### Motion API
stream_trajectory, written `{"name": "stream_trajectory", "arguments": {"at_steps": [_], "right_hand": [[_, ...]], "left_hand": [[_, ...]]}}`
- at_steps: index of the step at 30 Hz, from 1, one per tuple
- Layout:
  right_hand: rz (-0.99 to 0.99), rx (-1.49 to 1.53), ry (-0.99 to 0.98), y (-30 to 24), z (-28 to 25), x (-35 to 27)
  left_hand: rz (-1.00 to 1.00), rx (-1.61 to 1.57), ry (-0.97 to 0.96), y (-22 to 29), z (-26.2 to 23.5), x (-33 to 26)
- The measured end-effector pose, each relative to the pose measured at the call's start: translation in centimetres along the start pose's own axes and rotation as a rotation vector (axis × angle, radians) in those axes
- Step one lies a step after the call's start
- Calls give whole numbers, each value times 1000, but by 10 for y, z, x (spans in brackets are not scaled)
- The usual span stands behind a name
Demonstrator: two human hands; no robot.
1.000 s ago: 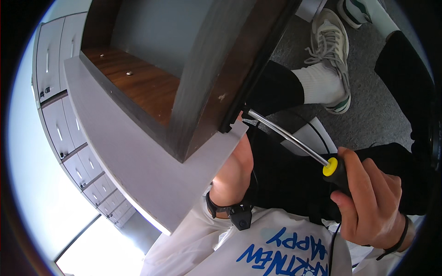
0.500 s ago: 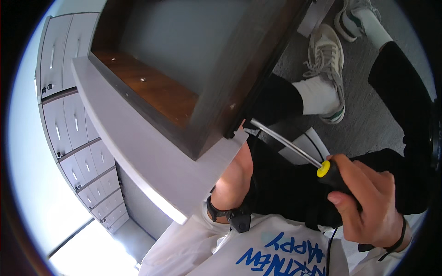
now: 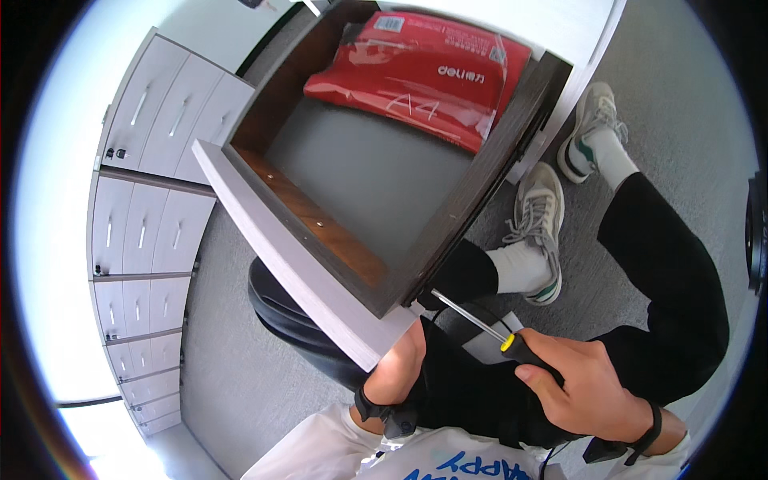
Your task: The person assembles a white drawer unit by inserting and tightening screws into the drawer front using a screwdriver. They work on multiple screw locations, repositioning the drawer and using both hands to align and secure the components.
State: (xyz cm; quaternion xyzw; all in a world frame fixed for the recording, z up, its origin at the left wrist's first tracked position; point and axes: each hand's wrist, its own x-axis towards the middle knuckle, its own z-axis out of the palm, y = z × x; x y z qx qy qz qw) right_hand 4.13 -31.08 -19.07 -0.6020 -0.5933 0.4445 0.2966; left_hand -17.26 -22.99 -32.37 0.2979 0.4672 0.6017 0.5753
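Note:
My right hand (image 3: 590, 386) is wrapped round the black handle of a screwdriver (image 3: 474, 317), with a yellow collar where the shaft begins. Its tip points up and left, close to the near right corner of a pulled-out drawer (image 3: 282, 244) but apart from it as far as I can see. Below that corner is my left hand (image 3: 402, 364), its fingers hidden behind the pale front panel. Dark wood forms the drawer's sides, and pale screw heads dot the inside of its front. A red plastic paper pack (image 3: 416, 80) lies at its back.
Rows of pale cabinets (image 3: 144, 216) with bar handles stand along the left. A white top (image 3: 520, 24) overhangs the drawer's far end. My black-trousered legs are under and beside the drawer, with sneakers (image 3: 536, 212) on the grey floor (image 3: 216, 344) to the right.
The view has shifted back, so the whole drawer and the red pack now show. My right hand still grips the screwdriver, its tip still near the drawer corner.

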Motion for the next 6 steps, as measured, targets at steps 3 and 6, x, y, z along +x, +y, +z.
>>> {"name": "stream_trajectory", "arguments": {"at_steps": [3, 6], "right_hand": [[45, -47, -12, 2, -5, -1], [-6, -205, 15, -11, -14, -6]], "left_hand": [[1, 11, -21, -7, -1, 8], [-167, -46, -32, 4, 2, 25]]}}
